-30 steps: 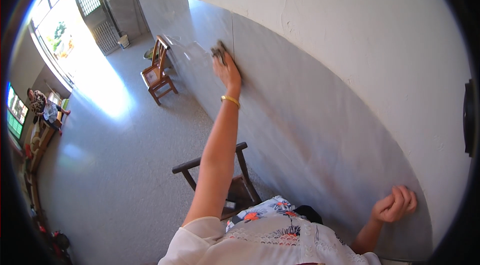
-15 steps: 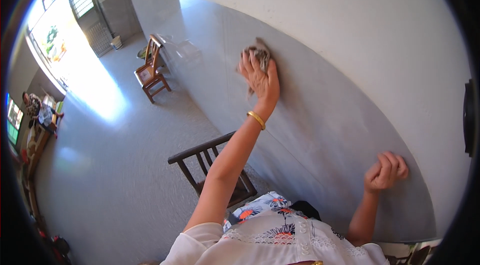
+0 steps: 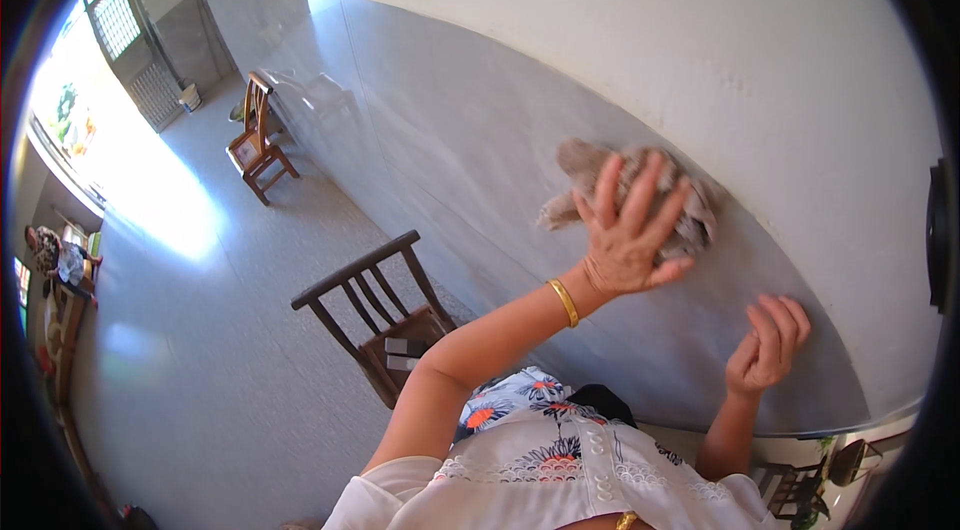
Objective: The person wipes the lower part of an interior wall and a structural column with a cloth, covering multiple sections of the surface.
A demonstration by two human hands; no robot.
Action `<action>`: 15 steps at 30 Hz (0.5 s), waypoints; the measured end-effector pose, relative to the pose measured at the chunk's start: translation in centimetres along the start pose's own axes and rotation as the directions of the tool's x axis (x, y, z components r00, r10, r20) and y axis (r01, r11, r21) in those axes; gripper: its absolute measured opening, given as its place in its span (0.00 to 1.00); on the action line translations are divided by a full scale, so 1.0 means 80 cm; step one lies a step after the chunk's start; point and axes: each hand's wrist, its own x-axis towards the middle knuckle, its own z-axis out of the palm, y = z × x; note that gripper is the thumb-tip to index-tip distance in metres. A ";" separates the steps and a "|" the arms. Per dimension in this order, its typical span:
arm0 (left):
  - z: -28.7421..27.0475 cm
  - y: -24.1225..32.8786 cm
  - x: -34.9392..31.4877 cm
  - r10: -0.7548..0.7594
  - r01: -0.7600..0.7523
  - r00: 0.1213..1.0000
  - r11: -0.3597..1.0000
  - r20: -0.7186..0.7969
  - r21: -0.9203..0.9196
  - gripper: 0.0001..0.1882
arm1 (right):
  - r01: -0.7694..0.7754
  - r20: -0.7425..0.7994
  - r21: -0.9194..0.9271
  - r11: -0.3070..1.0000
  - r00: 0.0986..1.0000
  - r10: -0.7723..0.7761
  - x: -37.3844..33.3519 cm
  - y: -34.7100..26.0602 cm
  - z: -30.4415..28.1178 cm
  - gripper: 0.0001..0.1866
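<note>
My left hand (image 3: pixel 632 242), with a gold bracelet on its wrist, spreads its fingers over a crumpled grey-brown rag (image 3: pixel 580 165). The rag lies pressed under the palm and fingers against the grey lower part of the wall (image 3: pixel 450 130), a little below where the white upper wall begins. My right hand (image 3: pixel 768 345) is at the right, beside the grey wall, its fingers loosely curled. I see nothing in it; whether it touches the wall, I cannot tell.
A dark wooden chair (image 3: pixel 360 275) stands at my left, with a small grey object on its seat. Farther off are a brown chair (image 3: pixel 262 140), a bucket (image 3: pixel 190 98) and a bright doorway. A person sits on a bench at the far left.
My left hand has swept the rag right and down along the wall, and its fingers are spread wider. The view has turned to the right; my right hand stays near the same spot.
</note>
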 end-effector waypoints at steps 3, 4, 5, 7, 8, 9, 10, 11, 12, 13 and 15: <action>0.019 0.054 -0.025 0.228 -0.229 0.973 0.973 0.045 0.040 0.30 | 0.001 -0.065 -0.113 0.994 0.998 -0.008 -0.036 0.030 -0.033 0.10; 0.026 0.074 -0.034 0.231 -0.232 0.972 0.972 0.044 0.042 0.30 | -0.019 -0.117 -0.188 0.982 0.993 -0.003 -0.046 0.038 -0.045 0.10; 0.028 0.089 -0.045 0.385 -0.386 0.918 0.923 0.095 -0.015 0.26 | -0.018 -0.119 -0.175 0.984 0.993 -0.003 -0.056 0.045 -0.052 0.10; 0.038 0.096 -0.056 0.527 -0.523 0.837 0.849 0.146 -0.068 0.23 | -0.098 -0.182 -0.266 0.959 0.982 0.050 -0.071 0.056 -0.062 0.10; 0.044 0.091 -0.057 0.606 -0.607 0.794 0.794 0.050 0.018 0.20 | -0.098 -0.185 -0.253 0.963 0.981 0.051 -0.076 0.058 -0.065 0.10; 0.048 0.085 -0.058 0.682 -0.675 0.730 0.729 -0.038 0.112 0.18 | -0.087 -0.164 -0.271 0.959 0.986 0.043 -0.079 0.060 -0.068 0.11; 0.049 0.082 -0.053 0.681 -0.674 0.731 0.729 -0.031 0.119 0.18 | -0.074 -0.140 -0.293 0.953 0.990 0.034 -0.081 0.064 -0.069 0.11; 0.046 0.077 -0.049 0.707 -0.703 0.707 0.704 -0.009 0.098 0.17 | -0.049 -0.127 -0.318 0.947 0.992 0.009 -0.078 0.064 -0.068 0.11; 0.042 0.070 -0.044 0.733 -0.731 0.681 0.678 0.013 0.076 0.18 | -0.047 -0.130 -0.309 0.950 0.991 0.007 -0.077 0.065 -0.064 0.11; 0.037 0.060 -0.041 0.734 -0.733 0.679 0.675 0.018 0.083 0.18 | -0.059 -0.171 -0.262 0.963 0.985 0.014 -0.076 0.066 -0.060 0.11; 0.023 0.034 -0.030 0.614 -0.610 0.789 0.777 0.023 0.155 0.18 | -0.068 -0.218 -0.206 0.976 0.976 0.022 -0.070 0.064 -0.049 0.11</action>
